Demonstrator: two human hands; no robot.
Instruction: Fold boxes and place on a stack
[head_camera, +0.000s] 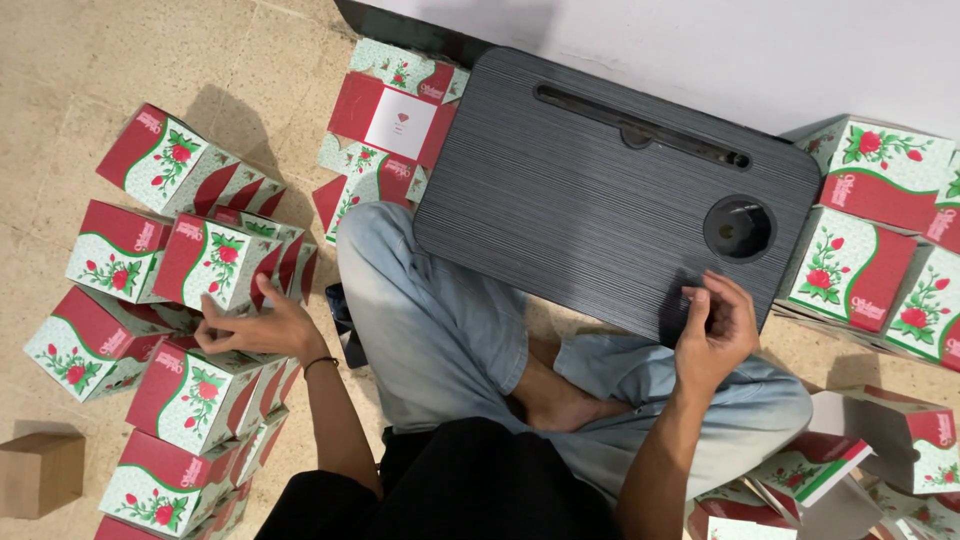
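Head view, left hand: the left hand (258, 328) lies palm down with fingers spread over the red, white and green rose-printed cardboard box (215, 262) in a stack on the tiled floor (120, 60); it grips nothing fully, the fingertips touching the box's lower edge.
Head view, box position: the box sits at the person's left, on top of other folded boxes of the same print (190, 395), just beside the left knee.
Head view, box axis: its long axis runs left to right across the picture, slightly tilted; the printed rose face points up toward the camera, the open striped flaps point right toward the knee.
Head view, right hand: the right hand (715, 330) is half curled, thumb and fingers pinched narrowly at the near right edge of the dark grey ribbed lap tray surface (580, 210); whether it holds anything small cannot be told.
Head view, surroundings: the light blue trousers (430, 330) cover crossed legs; more rose-printed boxes (870, 250) stand at right; a plain brown carton (38, 472) sits at far left.
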